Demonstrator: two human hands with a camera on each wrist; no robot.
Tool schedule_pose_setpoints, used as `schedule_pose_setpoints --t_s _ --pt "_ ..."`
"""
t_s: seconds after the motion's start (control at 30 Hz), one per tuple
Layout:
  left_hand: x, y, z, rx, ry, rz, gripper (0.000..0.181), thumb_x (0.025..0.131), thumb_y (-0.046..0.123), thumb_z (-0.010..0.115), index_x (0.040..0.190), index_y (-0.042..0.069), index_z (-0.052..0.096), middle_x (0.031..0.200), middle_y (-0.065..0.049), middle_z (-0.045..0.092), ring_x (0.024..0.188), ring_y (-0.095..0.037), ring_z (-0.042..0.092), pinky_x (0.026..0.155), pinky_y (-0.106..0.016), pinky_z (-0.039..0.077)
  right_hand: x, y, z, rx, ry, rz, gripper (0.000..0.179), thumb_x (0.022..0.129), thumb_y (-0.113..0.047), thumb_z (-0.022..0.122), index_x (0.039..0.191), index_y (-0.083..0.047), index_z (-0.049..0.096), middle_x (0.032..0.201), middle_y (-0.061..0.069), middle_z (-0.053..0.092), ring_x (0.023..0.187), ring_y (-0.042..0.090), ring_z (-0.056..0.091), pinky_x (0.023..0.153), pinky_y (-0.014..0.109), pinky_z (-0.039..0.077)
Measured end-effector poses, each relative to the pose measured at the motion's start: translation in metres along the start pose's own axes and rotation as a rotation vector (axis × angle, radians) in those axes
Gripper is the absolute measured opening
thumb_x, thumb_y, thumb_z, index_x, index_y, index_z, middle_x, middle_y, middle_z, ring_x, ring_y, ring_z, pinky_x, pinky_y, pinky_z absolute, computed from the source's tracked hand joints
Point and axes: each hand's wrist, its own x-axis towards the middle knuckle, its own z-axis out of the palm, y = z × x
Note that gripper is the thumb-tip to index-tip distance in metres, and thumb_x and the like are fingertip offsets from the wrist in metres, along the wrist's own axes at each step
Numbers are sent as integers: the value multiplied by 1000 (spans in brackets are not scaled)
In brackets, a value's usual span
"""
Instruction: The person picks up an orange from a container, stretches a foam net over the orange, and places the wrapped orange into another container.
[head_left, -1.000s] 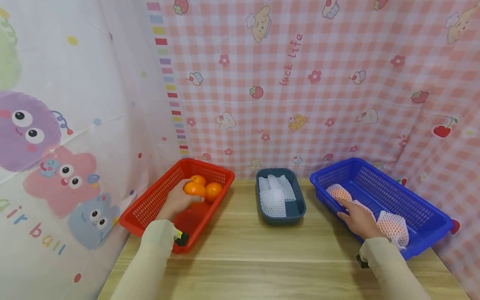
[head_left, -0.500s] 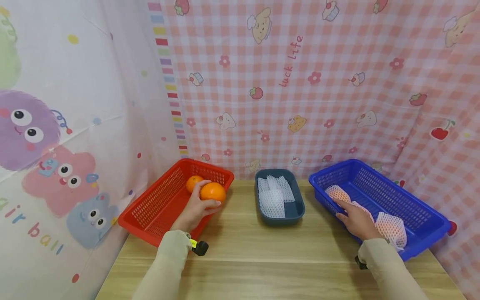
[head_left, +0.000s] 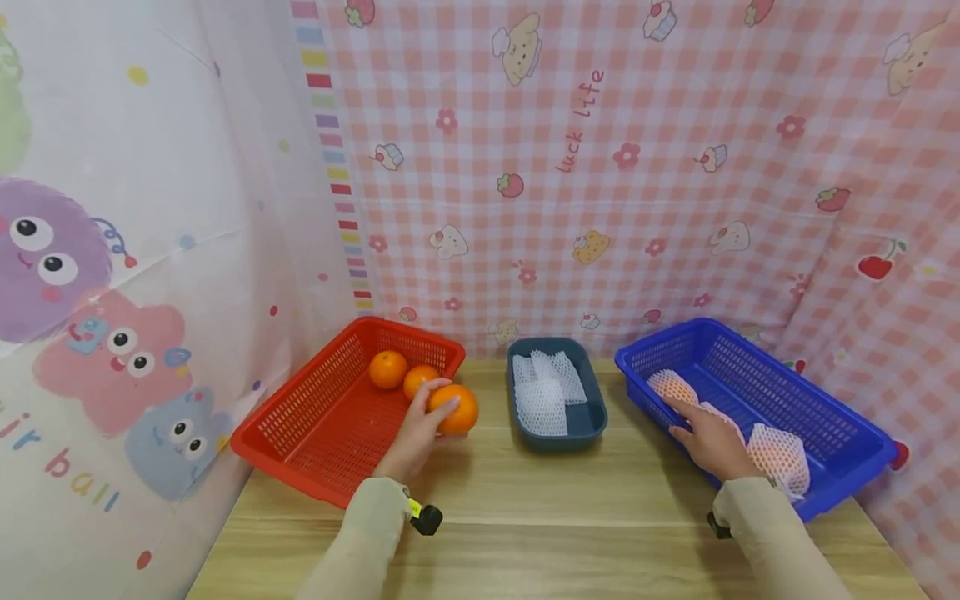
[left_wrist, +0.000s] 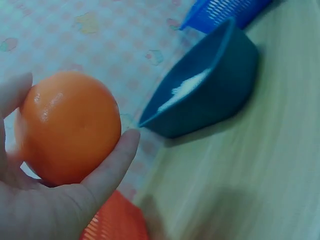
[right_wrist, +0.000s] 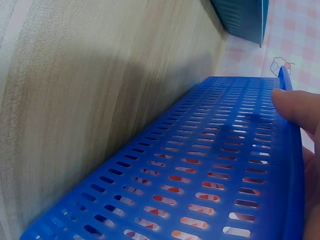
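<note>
The left hand (head_left: pixel 416 435) gripped an orange (head_left: pixel 456 410) between thumb and fingers, above the table (head_left: pixel 525 508), just beside the red basket (head_left: pixel 330 437); a slackened pinch on that smooth skin could have dropped it. The right hand (head_left: pixel 712 439) held the rim of the blue basket (head_left: pixel 847 490), where a tug might have rolled the netted fruit (head_left: pixel 778 454) inside. Farther off, the teal tray (head_left: pixel 562 442) held white nets (head_left: pixel 543 408).

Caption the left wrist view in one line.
Left hand holding an orange, with a teal tub, red basket and blue basket in view.
</note>
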Motion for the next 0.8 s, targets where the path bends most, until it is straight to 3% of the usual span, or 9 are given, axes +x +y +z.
schedule_pose_setpoints --t_s 0.13,0.23,0.47,0.57,0.8 --pt "-1 -10 7 119 56 -19 56 92 23 67 141 14 41 133 -16 43 106 -31 55 87 -46 51 0 1 1 2 -3 5 51 90 -10 68 138 -2 52 122 27 60 107 50 56 89 65 41" --pt "-1 -17 11 197 95 4 63 87 22 72 142 14 43 133 -15 46 111 -31 51 92 -43 46 0 1 2 4 -1 5 51 90 -10 68 137 -2 52 122 27 60 107 50 56 88 65 41" --pt "2 -33 15 344 141 40 69 78 22 81 138 12 49 130 -14 52 110 -34 52 98 -48 41 0 0 2 20 6 0 51 90 -9 68 138 -3 52 125 28 59 110 50 55 90 64 41" --pt "4 -40 16 425 137 45 73 75 19 82 139 10 48 131 -15 52 108 -33 54 97 -49 42 0 0 1 27 8 -1 51 90 -9 68 138 -3 52 126 28 58 111 50 55 90 64 41" --pt "9 -65 21 622 98 124 84 66 15 83 141 3 47 134 -19 50 110 -34 52 97 -49 41 1 0 -1 27 -5 -12 51 90 -8 67 138 -2 52 128 27 57 112 49 54 92 63 40"
